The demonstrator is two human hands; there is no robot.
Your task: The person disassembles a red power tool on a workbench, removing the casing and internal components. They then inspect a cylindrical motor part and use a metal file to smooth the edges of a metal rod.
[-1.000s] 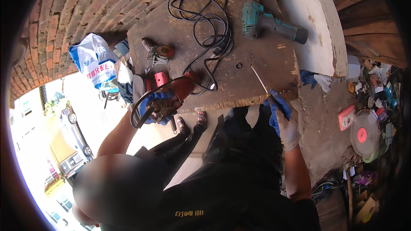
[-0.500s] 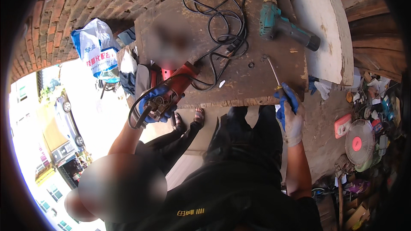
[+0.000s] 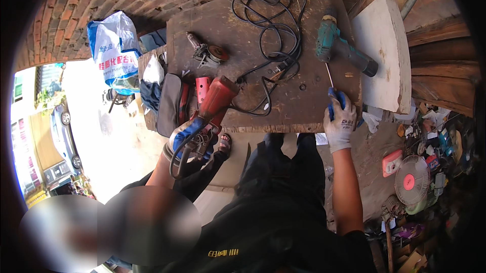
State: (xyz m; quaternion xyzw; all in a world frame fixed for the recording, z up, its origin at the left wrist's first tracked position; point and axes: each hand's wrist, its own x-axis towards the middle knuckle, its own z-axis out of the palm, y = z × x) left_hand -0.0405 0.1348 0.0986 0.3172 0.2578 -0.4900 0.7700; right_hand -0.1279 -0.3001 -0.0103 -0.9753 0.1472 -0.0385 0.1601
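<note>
My gloved left hand [image 3: 188, 139] holds a red corded power tool [image 3: 215, 98] over the bench's front left edge. My gloved right hand [image 3: 339, 126], at the front right edge, grips a screwdriver [image 3: 329, 76] pointing away from me, its tip near a teal cordless drill [image 3: 325, 43]. Behind the red tool are a red perforated part [image 3: 202, 89] and a small grinder-like tool [image 3: 207, 54]. A loose black cable [image 3: 268, 25] and a small dark ring [image 3: 302, 87] lie on the worn wooden bench [image 3: 192, 25].
A soft tool bag [image 3: 171, 105] and a white-blue sack [image 3: 112, 55] sit left, by a brick wall. A white board [image 3: 382, 55] borders the bench's right. Another person's sandalled foot [image 3: 224, 144] shows below. A fan [image 3: 411, 182] and piled clutter lie right.
The view has shifted and turned. My right hand has moved the screwdriver forward, so its tip is closer to the drill. My left hand still holds the red tool near the bench edge.
</note>
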